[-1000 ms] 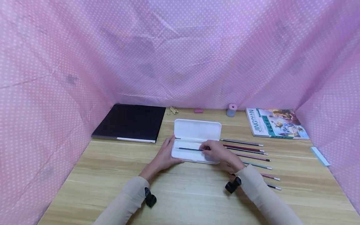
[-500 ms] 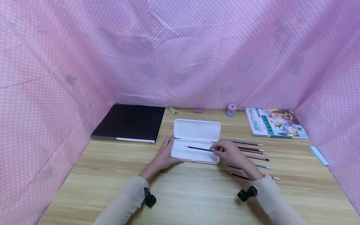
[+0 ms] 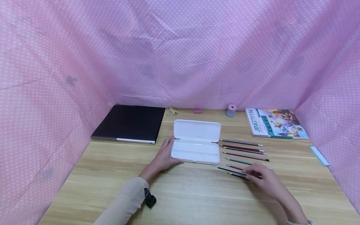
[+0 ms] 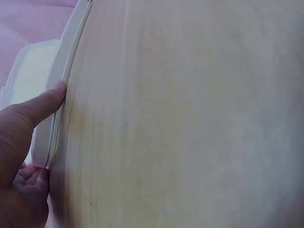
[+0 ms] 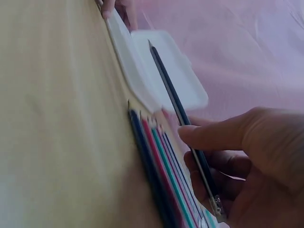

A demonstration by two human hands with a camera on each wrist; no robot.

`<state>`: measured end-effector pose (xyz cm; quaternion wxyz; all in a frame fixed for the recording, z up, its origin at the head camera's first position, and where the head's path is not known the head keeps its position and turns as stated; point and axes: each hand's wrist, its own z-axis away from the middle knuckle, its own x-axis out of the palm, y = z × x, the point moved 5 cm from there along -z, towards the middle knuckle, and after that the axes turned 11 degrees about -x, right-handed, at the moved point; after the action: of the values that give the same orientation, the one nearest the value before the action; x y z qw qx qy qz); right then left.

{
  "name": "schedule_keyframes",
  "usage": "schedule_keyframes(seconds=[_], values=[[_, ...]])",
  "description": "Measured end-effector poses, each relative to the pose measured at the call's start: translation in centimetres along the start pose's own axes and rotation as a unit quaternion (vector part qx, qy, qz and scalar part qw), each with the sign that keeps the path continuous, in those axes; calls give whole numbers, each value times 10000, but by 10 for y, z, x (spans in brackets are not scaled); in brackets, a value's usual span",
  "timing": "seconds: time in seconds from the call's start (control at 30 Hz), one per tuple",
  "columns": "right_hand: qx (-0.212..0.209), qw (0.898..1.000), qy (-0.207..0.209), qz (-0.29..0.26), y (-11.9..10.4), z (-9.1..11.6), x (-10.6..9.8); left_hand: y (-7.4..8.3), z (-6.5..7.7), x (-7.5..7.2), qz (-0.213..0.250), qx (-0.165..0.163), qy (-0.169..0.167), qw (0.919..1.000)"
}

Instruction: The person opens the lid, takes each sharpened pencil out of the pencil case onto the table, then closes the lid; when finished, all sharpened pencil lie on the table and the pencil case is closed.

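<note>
A white pencil case [image 3: 184, 152] lies with its lid raised in the middle of the table. My left hand [image 3: 166, 156] grips its left end; in the left wrist view, the thumb presses along the front wall of the case [image 4: 57, 57] and the other fingers sit at its corner. To the right of the case, my right hand [image 3: 262, 179] pinches a dark pencil [image 5: 168, 88] near its eraser end, its point towards the case. Below that pencil are several loose pencils [image 3: 242, 142], laid roughly side by side. The right hand partly hides the nearest ones.
A black folder [image 3: 130, 122] lies at the back left. Along the back stand a binder clip [image 3: 172, 111], a pink eraser [image 3: 198, 111] and a small pink-and-grey cylinder [image 3: 231, 110]. An illustrated book [image 3: 277, 122] and a light blue strip [image 3: 319, 156] are at the right.
My right hand has drawn the dark pencil out from over the case, moving right and towards me to above the nearest loose pencils. My left hand stays on the case.
</note>
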<state>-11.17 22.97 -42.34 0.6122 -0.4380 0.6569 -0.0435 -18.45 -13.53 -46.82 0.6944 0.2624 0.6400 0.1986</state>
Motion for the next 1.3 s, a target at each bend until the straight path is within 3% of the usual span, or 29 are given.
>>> schedule_keyframes(seconds=[0.27,0.53,1.1,1.3], values=[[444,9980,189,411,11,54,-1,0,0,0,17,1,9,10000],[1402,9885,-150,543,17,69,2,0,0,-1,17,-88,-88,9999],[1126,9886,396,914,15,72,0,1,2,0,-3,-148,-107,9998],[1179,9882,355,907,15,72,-1,1,1,0,-9,-181,-104,9998]])
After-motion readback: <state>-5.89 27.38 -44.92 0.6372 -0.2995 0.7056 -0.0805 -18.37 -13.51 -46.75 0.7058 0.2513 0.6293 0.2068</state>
